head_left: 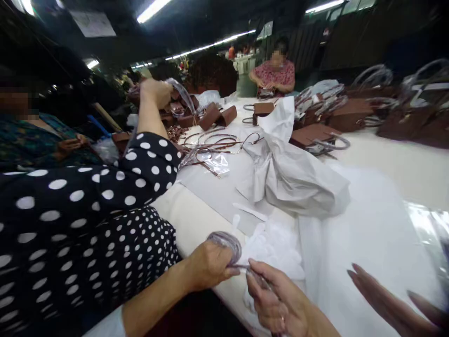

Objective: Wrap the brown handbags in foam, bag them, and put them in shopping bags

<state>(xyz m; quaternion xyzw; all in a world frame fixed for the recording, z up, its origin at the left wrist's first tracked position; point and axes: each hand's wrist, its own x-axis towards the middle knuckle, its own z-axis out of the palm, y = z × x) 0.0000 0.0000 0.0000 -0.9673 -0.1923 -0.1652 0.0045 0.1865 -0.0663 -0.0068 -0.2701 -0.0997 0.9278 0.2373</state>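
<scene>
Low in the middle of the view, my left hand is closed round a thin grey-purple strap wound into a coil. It looks glossy, as if wrapped in clear plastic, but I cannot be sure. One stretch of it runs across to my right hand, whose fingers and thumb are pinched on it. A ring shows on one finger of that hand. Just beyond both hands, a pile of thin white pieces lies on the white table.
A co-worker's polka-dot sleeve crosses the left side. Another person's hand is at lower right. Crumpled grey-white paper, brown straps and brown handbags lie farther back. Two more people sit at the table's sides.
</scene>
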